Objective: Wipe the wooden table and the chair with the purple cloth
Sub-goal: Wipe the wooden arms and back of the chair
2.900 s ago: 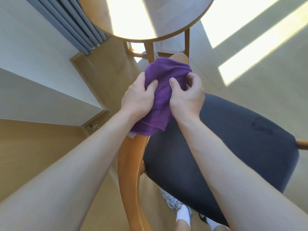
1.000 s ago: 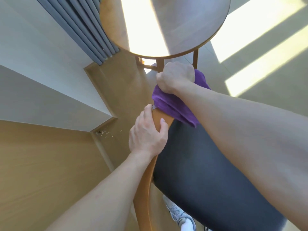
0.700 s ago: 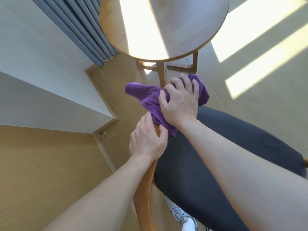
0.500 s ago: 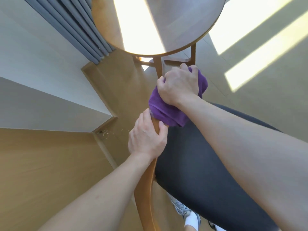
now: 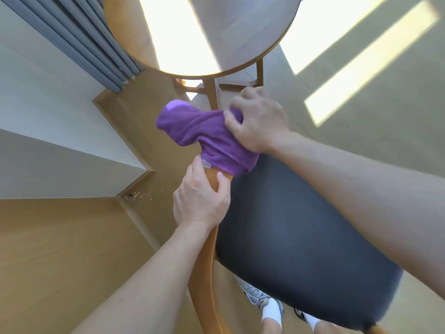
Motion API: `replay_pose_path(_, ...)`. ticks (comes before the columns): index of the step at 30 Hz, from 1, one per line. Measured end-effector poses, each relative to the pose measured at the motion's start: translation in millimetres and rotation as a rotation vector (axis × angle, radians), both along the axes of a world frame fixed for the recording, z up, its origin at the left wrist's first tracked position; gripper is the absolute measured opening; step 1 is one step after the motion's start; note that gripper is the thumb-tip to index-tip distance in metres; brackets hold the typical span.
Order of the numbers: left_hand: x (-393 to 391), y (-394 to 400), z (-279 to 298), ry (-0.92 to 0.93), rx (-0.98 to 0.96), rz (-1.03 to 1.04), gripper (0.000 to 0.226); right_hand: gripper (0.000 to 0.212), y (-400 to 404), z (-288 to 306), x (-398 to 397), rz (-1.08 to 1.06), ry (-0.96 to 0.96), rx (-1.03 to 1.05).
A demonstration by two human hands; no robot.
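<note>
Both hands are working the chair stage: right hand (image 5: 258,121) gripping the bunched purple cloth (image 5: 207,138) on the curved wooden chair rail (image 5: 209,249), left hand (image 5: 199,198) clasping that rail, while whether the round wooden table (image 5: 204,32) is wiped is not showing.

Both bare forearms are stretched forward; the left hand (image 5: 201,197) is curled round the chair rail (image 5: 203,273), while the purple cloth (image 5: 204,136) is clutched in the right hand (image 5: 258,121)

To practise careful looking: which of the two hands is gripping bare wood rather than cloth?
The left hand: it grips the chair's wooden back rail, whereas the right hand holds the purple cloth.
</note>
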State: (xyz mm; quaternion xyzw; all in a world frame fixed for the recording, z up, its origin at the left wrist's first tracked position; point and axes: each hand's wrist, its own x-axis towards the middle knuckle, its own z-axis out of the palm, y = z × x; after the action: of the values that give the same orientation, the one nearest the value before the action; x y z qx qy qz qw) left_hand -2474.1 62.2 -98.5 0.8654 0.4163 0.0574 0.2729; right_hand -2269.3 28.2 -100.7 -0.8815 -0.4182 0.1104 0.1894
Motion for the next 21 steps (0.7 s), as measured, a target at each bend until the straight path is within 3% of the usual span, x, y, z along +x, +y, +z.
replay_pose_path(4,1.5,-3.7,-0.1,0.052,0.042,-0.014,0.072,0.032,34.7,-0.9,46.1,-0.500,0.448,-0.027)
replay_pose_path(8,3.6,-2.1,-0.2,0.084,0.054,-0.015,0.073,0.039,46.2,1.1,59.8,-0.633,0.754,-0.019)
replay_pose_path(11,3.3,-3.1,0.9,0.088,0.052,-0.008,0.072,0.023,40.3,-0.2,45.4,-0.739,0.601,0.075)
replay_pose_path(13,4.0,-4.0,2.3,0.092,0.053,-0.007,0.071,0.035,29.0,-1.7,18.5,-0.779,0.485,0.261)
replay_pose_path(17,6.2,-5.2,4.6,0.104,0.068,0.011,0.069,0.033,19.2,-8.1,-16.1,-0.962,0.717,0.610)
replay_pose_path(19,5.2,-6.4,4.7,0.107,0.070,0.019,0.068,0.035,22.4,-13.1,-16.9,-1.085,0.909,0.645)
replay_pose_path(21,4.8,-7.3,4.6,0.105,0.073,0.015,0.065,0.046,23.4,-15.5,-5.7,-1.135,0.986,0.539)
